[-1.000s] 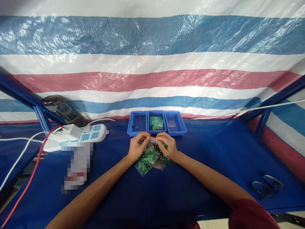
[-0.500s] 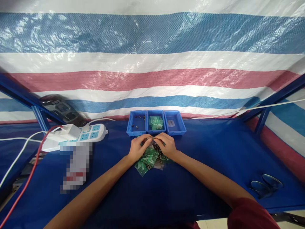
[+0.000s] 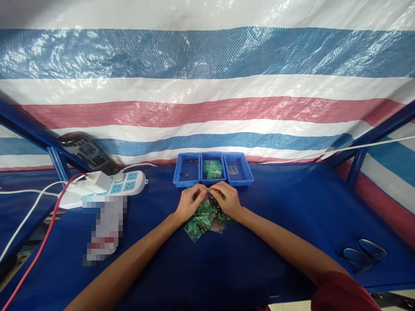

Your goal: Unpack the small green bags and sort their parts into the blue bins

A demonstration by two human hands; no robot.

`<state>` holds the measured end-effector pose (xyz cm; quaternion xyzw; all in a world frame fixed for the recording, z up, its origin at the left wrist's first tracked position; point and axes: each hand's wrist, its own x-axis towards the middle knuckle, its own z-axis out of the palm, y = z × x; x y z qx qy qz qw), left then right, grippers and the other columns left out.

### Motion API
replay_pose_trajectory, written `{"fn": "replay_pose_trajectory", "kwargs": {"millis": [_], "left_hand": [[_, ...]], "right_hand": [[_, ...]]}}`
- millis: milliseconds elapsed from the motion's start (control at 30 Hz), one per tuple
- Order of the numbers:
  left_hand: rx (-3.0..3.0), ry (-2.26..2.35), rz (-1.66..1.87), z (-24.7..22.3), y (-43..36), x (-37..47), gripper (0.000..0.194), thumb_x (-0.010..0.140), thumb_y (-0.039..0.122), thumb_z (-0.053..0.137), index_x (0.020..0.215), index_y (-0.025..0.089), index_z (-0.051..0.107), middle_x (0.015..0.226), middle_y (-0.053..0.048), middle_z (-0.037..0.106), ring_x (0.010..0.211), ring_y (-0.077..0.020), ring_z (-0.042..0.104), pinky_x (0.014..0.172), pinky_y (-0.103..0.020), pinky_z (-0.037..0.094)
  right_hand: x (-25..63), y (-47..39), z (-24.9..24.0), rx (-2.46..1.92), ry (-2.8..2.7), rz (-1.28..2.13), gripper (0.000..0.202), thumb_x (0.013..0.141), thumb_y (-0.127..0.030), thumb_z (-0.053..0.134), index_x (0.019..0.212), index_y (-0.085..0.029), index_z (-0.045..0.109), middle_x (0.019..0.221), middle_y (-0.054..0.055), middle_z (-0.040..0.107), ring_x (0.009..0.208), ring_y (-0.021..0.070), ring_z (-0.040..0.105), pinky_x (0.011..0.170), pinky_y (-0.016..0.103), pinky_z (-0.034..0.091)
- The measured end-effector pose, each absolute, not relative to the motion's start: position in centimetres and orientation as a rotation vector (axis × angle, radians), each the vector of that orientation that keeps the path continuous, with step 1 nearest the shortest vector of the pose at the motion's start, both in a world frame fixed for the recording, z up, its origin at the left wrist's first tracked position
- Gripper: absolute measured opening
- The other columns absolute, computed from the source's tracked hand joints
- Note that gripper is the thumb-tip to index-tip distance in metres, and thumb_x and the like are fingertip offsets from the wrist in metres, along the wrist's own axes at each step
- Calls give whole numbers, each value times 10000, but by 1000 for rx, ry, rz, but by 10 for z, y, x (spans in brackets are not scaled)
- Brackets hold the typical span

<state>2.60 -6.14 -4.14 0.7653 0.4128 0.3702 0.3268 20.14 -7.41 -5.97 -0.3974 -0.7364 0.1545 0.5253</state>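
The left hand [image 3: 189,203] and right hand [image 3: 229,201] have drawn slightly closer; both grips pinch a small item [image 3: 208,189], too tiny to identify. Green packets [image 3: 203,217] lie toward six o'clock on the tabletop [image 3: 201,272]; three bins [image 3: 212,180] stand at twelve.

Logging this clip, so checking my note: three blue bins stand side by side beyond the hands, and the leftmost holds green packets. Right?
Not quite: the head view shows green packets in the middle bin, not the leftmost bin. The three do stand side by side, beyond the left hand and right hand.
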Motion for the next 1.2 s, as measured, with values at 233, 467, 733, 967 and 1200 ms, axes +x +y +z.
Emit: {"fn": "replay_pose_trajectory", "kwargs": {"millis": [233,467,733,967,1200], "left_hand": [[2016,1054,1011,-44,-61,27,251,907,337,451,999,167,610,687,-1,622,556,-102,548,536,-192,423],[2017,1014,993,-48,-61,26,245,923,332,416,950,164,592,673,7,604,467,-78,484,511,-195,409],[2011,983,986,-44,-61,27,277,926,333,419,795,152,584,483,50,484,412,-74,456,487,-187,377],[2163,1047,984,-43,-64,27,266,893,373,482,1005,173,618,592,15,599,575,-118,588,557,-192,434],[2192,1048,1007,-42,-64,27,268,912,352,444,944,157,625,657,-16,644,632,-133,623,586,-199,462]], "right_hand": [[201,-73,-61,-971,-1723,347,202,922,-288,470,857,-171,621,723,52,591,599,141,531,557,269,441],[201,-72,-60,-927,-1728,345,231,914,-308,495,762,-170,602,641,31,557,564,134,501,536,266,399],[201,-75,-59,-871,-1795,359,259,931,-297,459,746,-169,589,642,33,554,582,138,507,561,270,398],[202,-75,-59,-909,-1823,360,309,951,-313,391,757,-165,582,643,34,538,581,139,504,559,267,395],[201,-76,-56,-881,-1868,331,271,945,-262,389,777,-165,579,660,47,552,594,150,510,559,277,408]]}}
